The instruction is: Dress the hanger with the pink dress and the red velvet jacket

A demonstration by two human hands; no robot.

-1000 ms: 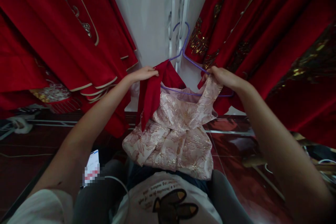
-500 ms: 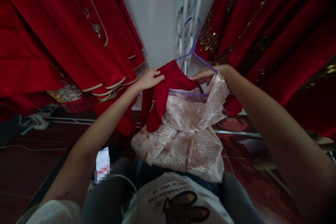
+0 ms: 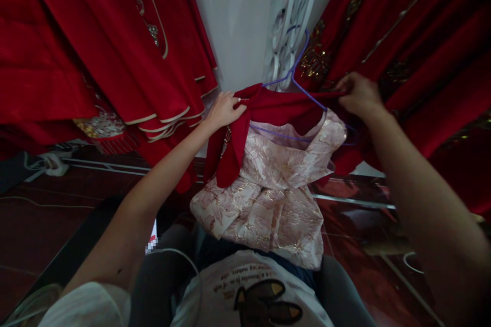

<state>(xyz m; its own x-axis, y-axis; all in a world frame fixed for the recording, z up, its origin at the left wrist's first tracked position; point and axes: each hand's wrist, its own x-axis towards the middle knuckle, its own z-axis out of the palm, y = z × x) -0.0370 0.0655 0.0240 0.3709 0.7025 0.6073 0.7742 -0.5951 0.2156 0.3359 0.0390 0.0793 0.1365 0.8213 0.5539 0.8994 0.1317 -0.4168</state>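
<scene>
A pale pink dress [image 3: 282, 158] with a shiny gold pattern hangs on a purple hanger [image 3: 301, 87] and drapes over my lap. Over the dress's left shoulder lies a red garment [image 3: 233, 158], its near end hanging down the front. My left hand [image 3: 225, 111] is closed on the red cloth at that shoulder. Out to the right, my right hand [image 3: 356, 93] grips the other part of the red garment, stretched behind the hanger; its fingers are slightly blurred.
Long red garments with metallic trim [image 3: 153, 36] hang on the left, and more red garments [image 3: 414, 61] hang on the right. Between them stands a white scrolled metal frame [image 3: 286, 36]. A phone [image 3: 152, 235] with a white cable rests by my left thigh.
My right hand has come out from behind the dress's right shoulder and moved right, drawing the red cloth across behind the hanger. The left hand stays on the left shoulder.
</scene>
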